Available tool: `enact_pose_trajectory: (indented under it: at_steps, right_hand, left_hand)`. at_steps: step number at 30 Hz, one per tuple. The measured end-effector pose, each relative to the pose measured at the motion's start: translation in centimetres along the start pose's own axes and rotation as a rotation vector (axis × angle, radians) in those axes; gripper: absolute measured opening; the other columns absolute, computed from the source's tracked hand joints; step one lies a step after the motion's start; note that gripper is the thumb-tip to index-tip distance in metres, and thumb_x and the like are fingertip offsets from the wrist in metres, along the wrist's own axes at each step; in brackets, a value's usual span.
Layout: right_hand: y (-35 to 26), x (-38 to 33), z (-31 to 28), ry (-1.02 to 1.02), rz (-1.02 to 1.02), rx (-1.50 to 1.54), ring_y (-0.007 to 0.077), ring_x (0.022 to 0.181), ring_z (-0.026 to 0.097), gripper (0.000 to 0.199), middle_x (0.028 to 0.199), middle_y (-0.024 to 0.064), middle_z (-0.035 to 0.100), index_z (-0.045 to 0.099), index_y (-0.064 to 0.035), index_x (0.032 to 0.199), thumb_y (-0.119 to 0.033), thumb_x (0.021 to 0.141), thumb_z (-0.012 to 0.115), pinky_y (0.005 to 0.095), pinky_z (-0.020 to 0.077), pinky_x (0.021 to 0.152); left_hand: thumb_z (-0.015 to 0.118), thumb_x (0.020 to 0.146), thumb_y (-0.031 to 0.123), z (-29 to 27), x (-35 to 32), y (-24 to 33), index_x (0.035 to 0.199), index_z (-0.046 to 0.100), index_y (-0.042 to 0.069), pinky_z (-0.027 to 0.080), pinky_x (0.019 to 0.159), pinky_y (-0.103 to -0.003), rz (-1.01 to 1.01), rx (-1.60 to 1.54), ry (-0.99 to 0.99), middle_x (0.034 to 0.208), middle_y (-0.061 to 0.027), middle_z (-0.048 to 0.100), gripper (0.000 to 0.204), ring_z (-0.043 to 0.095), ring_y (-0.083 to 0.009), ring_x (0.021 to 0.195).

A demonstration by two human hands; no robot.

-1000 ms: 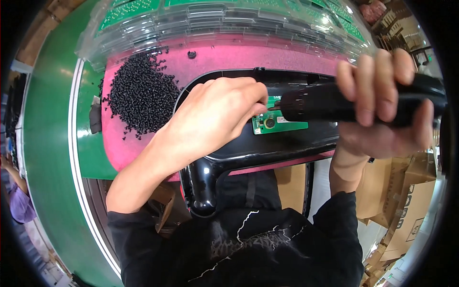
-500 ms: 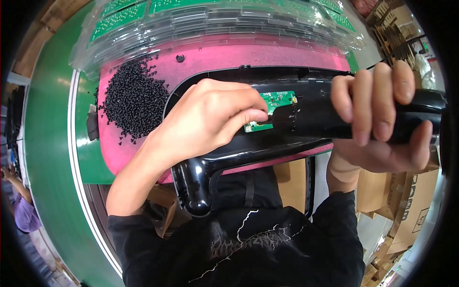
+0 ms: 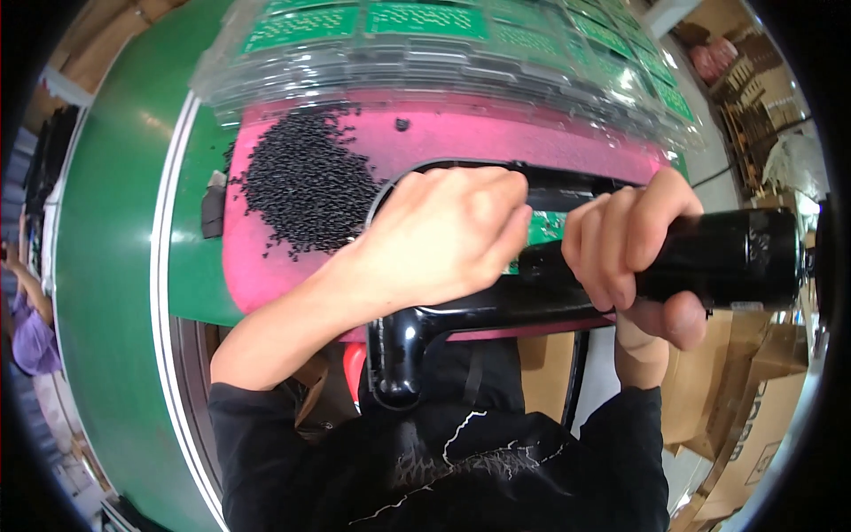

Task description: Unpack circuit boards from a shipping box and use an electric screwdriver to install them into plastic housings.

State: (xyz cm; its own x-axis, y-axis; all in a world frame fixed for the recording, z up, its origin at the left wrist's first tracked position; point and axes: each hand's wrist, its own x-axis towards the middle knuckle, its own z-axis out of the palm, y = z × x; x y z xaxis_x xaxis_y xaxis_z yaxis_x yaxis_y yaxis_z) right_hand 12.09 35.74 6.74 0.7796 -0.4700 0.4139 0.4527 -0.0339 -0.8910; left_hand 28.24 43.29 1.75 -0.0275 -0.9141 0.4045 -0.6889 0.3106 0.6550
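My right hand (image 3: pixel 620 235) is wrapped round a thick black electric screwdriver (image 3: pixel 731 257), whose narrower front end points left. Under that front end lies a green circuit board (image 3: pixel 545 226), set inside a large glossy black plastic housing (image 3: pixel 403 346). My left hand (image 3: pixel 443 235) is closed beside the tool's tip, over the board. Its fingertips are turned away, so whatever they pinch is hidden, as is the tip itself. Left of the housing spreads a pile of small black screws (image 3: pixel 306 186).
A pink mat (image 3: pixel 257 275) lies on the green bench (image 3: pixel 115 222). Stacked clear trays (image 3: pixel 425 75) of green boards stand along the far side. A small dark block (image 3: pixel 214 211) sits at the mat's left edge. Cardboard boxes (image 3: pixel 762 426) are at the right; a person in purple (image 3: pixel 34 328) is far left.
The view has shifted, so the bench sits lower and further right. My right hand has closed more fully round the screwdriver, nearer its front. My left hand has turned, hiding its fingertips.
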Motion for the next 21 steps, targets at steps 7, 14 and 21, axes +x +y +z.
enact_pose_trajectory:
  at_steps: [7,14,21]
  right_hand:
    - [0.3,1.0,1.1,0.079,0.078,0.014,0.0074,0.04,0.044,0.04,0.052,-0.0046,0.045,0.044,-0.0097,0.083,-0.037,0.073,0.072,0.0219,0.0325,0.042]
    - [-0.6,-0.2,0.3,-0.096,0.02,0.006,0.0136,0.056,0.047,0.039,0.065,0.0047,0.052,0.048,-0.0017,0.092,-0.027,0.075,0.072,0.0276,0.0391,0.056]
    - [-2.9,-0.5,-1.1,-0.017,-0.435,-0.088,0.0094,0.045,0.051,0.043,0.064,-0.0023,0.055,0.044,-0.0098,0.097,-0.045,0.083,0.064,0.025,0.0431,0.049]
  left_hand:
    - [0.058,0.083,0.009,0.4,-0.4,-0.7,0.088,0.055,0.002,0.046,0.06,-0.042,0.079,0.05,-0.044,0.077,-0.012,0.055,0.01,0.058,-0.0338,0.073]
    - [0.064,0.077,0.012,-0.2,-0.4,-0.8,0.084,0.06,0.003,0.047,0.062,-0.041,0.107,0.07,-0.134,0.076,-0.0096,0.058,0.012,0.059,-0.0309,0.075]
    - [0.067,0.076,0.013,0.0,0.1,-0.3,0.084,0.06,0.003,0.048,0.061,-0.038,0.214,-0.004,-0.202,0.078,-0.0092,0.059,0.015,0.06,-0.0289,0.074]
